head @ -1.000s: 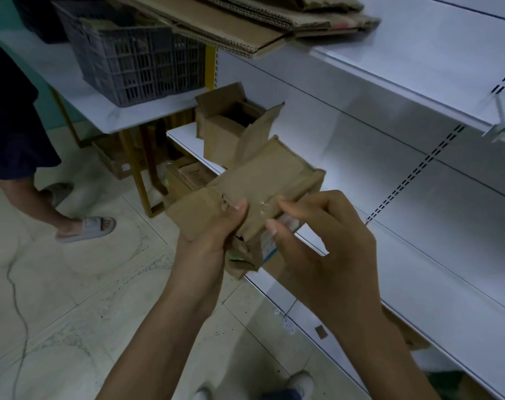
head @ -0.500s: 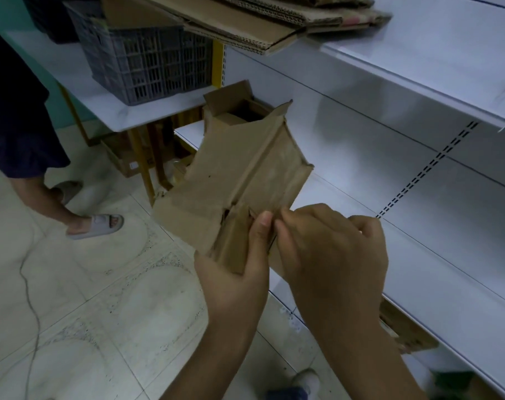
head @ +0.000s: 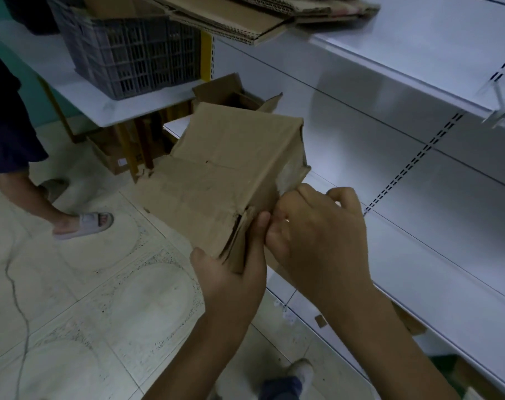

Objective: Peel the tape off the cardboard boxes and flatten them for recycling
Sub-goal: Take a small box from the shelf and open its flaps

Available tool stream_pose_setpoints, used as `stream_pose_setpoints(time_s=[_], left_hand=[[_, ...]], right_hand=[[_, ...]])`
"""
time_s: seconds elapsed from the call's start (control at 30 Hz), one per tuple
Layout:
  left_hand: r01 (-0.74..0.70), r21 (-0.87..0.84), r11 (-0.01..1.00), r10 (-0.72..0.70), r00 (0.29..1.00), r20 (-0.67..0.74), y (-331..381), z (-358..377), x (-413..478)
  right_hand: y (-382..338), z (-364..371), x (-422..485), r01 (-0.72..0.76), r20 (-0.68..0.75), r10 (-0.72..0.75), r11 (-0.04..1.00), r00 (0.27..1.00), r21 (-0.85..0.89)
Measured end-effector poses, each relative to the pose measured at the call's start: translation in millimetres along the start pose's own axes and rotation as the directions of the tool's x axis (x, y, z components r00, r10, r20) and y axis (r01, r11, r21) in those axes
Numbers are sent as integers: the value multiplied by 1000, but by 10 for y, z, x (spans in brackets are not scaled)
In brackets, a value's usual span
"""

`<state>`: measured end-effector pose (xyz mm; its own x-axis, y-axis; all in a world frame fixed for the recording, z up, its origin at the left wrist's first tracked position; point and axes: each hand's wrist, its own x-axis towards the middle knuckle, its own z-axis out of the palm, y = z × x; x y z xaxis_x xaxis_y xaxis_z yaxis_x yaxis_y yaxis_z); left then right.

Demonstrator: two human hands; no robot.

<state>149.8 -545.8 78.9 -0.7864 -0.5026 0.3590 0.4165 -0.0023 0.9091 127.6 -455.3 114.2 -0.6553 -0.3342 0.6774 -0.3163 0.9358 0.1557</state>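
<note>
I hold a small brown cardboard box (head: 216, 180) in front of me, partly collapsed, its broad side facing up. My left hand (head: 234, 272) grips its near corner from below, thumb pressed on the folded flaps. My right hand (head: 317, 235) pinches the box's right edge, where a pale strip of tape (head: 288, 174) shows on the side panel. Behind it, on the low white shelf (head: 176, 125), stands another open cardboard box (head: 231, 93). Flattened cardboard sheets (head: 245, 18) lie stacked on the upper shelf.
A grey plastic crate (head: 135, 50) sits on a white table at the back left. Another person's leg and sandalled foot (head: 84, 223) stand on the tiled floor at left. White metal shelving (head: 418, 168) fills the right. A cardboard scrap (head: 320, 320) lies on the bottom shelf.
The box has turned and opened out flatter, its broad side now up. My left hand shifted to the near corner and my right hand moved up to pinch the right edge.
</note>
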Motion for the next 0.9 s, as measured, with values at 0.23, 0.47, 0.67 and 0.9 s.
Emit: stream_pose_setpoints(time_s=[0.23,0.47,0.67,0.9], left_hand=[[285,-125,950,-284,958,29,-12,23,-39],[315,-145,938,-315,949,20,-15,55,-4],[332,-23,943,-329,940,88,-135,24,-72],[369,26,929,-366,910,194,-359,-112,107]], right_hand=[[436,-177,198,-244,20,246,941,969,235],[286,-49,-73,-181,142,134,899,981,398],[312,153,-204,-77,-11,81,974,997,213],[824,-83,-136,-683,310,784,189,537,705]])
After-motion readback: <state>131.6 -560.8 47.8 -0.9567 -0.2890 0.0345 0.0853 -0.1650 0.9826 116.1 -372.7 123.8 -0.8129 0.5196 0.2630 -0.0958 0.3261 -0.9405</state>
